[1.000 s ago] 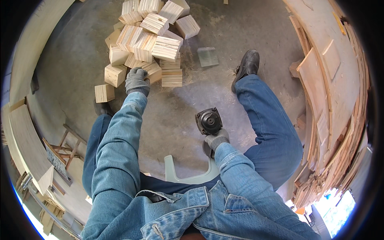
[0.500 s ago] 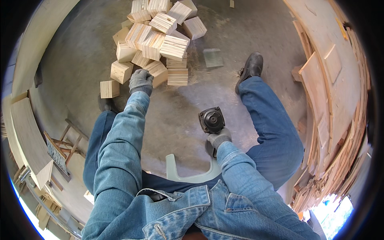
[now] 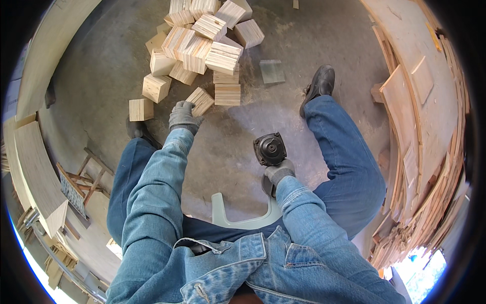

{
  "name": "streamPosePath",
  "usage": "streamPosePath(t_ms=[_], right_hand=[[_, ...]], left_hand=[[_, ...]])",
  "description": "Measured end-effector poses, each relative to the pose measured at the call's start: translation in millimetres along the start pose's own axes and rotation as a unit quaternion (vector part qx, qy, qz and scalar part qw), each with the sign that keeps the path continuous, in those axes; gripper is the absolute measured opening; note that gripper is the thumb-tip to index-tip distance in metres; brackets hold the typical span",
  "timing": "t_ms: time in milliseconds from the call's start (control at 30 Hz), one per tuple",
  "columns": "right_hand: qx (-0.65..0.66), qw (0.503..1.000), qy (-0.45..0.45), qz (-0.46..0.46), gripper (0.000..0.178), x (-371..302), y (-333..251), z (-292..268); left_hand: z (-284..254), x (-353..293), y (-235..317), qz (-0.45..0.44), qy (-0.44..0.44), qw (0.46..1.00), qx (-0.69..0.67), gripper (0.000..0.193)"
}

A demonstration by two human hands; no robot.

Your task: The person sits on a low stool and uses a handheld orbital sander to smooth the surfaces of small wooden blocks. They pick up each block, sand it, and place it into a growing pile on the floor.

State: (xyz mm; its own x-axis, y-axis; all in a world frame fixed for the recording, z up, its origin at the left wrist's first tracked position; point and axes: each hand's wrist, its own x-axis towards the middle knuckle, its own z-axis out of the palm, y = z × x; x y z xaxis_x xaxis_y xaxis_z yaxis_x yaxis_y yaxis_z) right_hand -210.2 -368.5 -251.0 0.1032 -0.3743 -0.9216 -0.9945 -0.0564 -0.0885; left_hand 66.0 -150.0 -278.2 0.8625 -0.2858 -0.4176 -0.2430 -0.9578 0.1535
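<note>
My left hand [image 3: 184, 118], in a grey glove, is closed on the near left corner of a layered plywood block [image 3: 201, 100]. That block lies tilted just in front of the pile of similar blocks [image 3: 195, 53]. Left of this hand sits a single block [image 3: 140, 110] close to my left shoe. In my right hand [image 3: 279, 172], also gloved, is a black nail gun [image 3: 270, 148], gripped by its handle. Its round cap faces up, and its lower part is mostly hidden. It hangs between my knees, apart from the blocks.
A pale green stool [image 3: 218, 210] shows beneath me. A glassy square plate [image 3: 272, 72] lies on the concrete floor by my right shoe [image 3: 321, 85]. Stacked wooden sheets [image 3: 405, 119] line the right side. Boards [image 3: 38, 157] and a small wooden frame [image 3: 83, 177] stand left.
My left hand has drawn back toward me and slightly right, and the block it holds has come away from the pile. The right hand and nail gun have barely moved.
</note>
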Motion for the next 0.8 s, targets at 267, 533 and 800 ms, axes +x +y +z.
streamPosePath(t_ms=[267,533,800], right_hand=[[-0.011,1.0,0.012,-0.007,0.043,-9.6,-7.5,-3.6],[0.02,1.0,0.024,-0.001,0.041,-17.6,-11.1,-8.4],[-0.021,1.0,0.019,0.002,0.043,-6.9,-5.3,-3.7]], left_hand=[[86.3,5.8,-35.3,-0.293,-0.053,0.898,-0.323,0.046],[91.1,-4.8,1.3,-0.414,-0.08,0.547,-0.723,0.019],[94.9,-7.3,19.1,-0.433,-0.035,0.399,-0.807,0.013]])
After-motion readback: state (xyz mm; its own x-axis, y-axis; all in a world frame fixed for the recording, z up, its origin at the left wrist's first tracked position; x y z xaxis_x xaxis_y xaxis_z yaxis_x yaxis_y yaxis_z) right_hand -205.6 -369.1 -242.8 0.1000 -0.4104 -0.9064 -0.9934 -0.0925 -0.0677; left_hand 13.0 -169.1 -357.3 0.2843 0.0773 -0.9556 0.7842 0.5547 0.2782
